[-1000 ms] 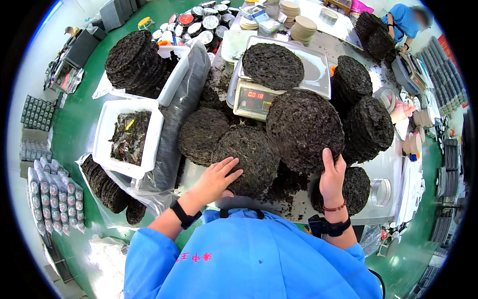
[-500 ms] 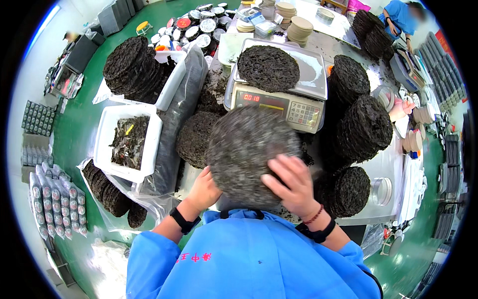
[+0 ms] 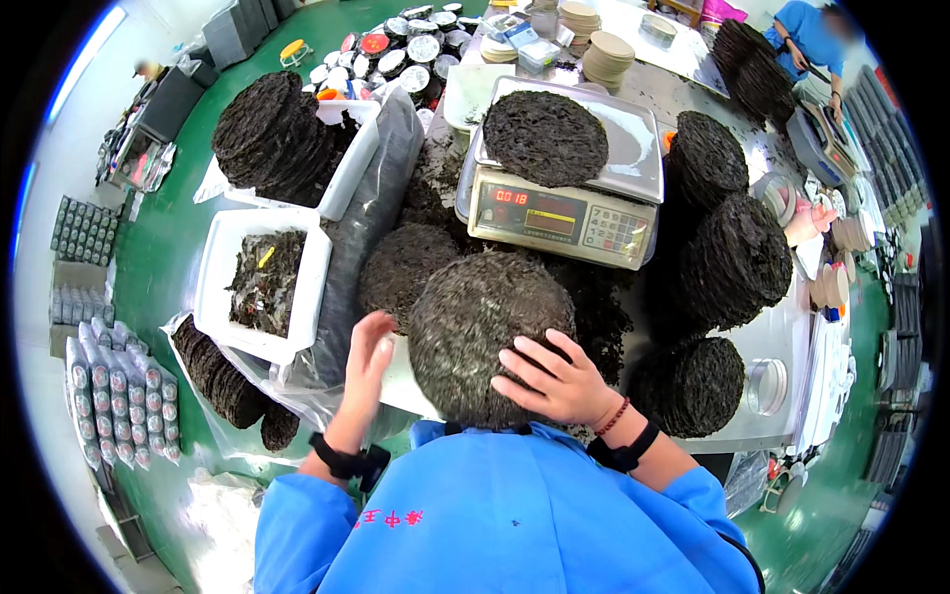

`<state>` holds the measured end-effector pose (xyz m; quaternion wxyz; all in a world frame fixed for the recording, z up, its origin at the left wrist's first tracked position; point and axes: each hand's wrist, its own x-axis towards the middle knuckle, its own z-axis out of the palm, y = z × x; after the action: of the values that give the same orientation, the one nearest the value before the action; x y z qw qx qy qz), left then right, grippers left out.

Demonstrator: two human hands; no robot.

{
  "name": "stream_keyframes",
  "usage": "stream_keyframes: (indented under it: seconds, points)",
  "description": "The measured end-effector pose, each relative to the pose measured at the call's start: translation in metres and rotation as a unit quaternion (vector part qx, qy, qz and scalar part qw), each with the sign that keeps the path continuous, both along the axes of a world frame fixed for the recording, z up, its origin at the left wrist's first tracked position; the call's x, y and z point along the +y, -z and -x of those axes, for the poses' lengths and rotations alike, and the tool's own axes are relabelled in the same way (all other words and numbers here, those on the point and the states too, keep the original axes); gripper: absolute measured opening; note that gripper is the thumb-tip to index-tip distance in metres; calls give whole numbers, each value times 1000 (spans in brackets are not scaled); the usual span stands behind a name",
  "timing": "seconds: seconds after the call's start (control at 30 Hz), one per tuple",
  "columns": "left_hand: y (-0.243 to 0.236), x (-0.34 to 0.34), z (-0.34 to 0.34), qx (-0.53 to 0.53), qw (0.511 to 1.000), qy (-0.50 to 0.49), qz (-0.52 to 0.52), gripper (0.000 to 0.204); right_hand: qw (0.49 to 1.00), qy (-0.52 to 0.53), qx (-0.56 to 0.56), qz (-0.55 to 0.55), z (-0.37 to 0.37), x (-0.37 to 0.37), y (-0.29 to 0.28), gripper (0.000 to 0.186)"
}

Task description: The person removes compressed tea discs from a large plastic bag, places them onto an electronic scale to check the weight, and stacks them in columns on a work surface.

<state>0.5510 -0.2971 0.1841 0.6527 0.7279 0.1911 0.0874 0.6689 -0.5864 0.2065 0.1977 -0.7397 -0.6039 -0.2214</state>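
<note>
A round, dark dried seaweed cake [image 3: 487, 332] is tilted in front of my chest, over the table's near edge, its face slightly blurred. My right hand [image 3: 559, 381] holds it at the lower right, fingers spread over its face and the thumb hidden. To the left of the cake, my left hand [image 3: 368, 356] is raised and open, apart from it. Behind, a scale [image 3: 564, 218] with a lit red display carries another seaweed cake [image 3: 545, 139] on its metal pan. A further seaweed cake [image 3: 406, 269] lies on the table left of the held one.
Stacks of seaweed cakes [image 3: 734, 259] line the right side. At left are a white tub [image 3: 210, 287] with seaweed scraps and another white tub [image 3: 364, 148] beside a tall stack [image 3: 265, 139]. Loose crumbs lie near the scale. A co-worker in blue [image 3: 807, 35] is at far right.
My left hand has come off the seaweed cake, moving left and up, with its fingers opened. My right hand stays on the cake, which has shifted slightly and looks less blurred.
</note>
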Motion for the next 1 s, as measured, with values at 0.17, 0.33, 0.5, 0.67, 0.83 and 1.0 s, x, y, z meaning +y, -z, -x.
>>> stream_keyframes:
  seconds: [0.17, 0.33, 0.5, 0.67, 0.83, 1.0]
  points:
    - [-45, -15, -42, 5, 972, 5, 235, 60, 999, -29, -9, 26, -11, 9, -20, 29]
    - [-70, 1, -51, -10, 979, 93, 182, 57, 849, 59, 461, -252, -33, -1, -54, 65]
    - [-82, -23, -83, -111, 989, 82, -49, 65, 603, -28, 784, -144, -55, 14, -69, 52]
    - [-106, -62, -102, -297, 828, 42, -474, 24, 635, 14, 751, -180, -51, 27, -67, 46]
    - [-89, -82, -117, -299, 871, -16, -390, 23, 684, 43, 706, -176, -44, 36, -66, 41]
    - [-89, -75, -119, -253, 885, 45, -389, 19, 741, 87, 654, -125, -43, 33, -64, 38]
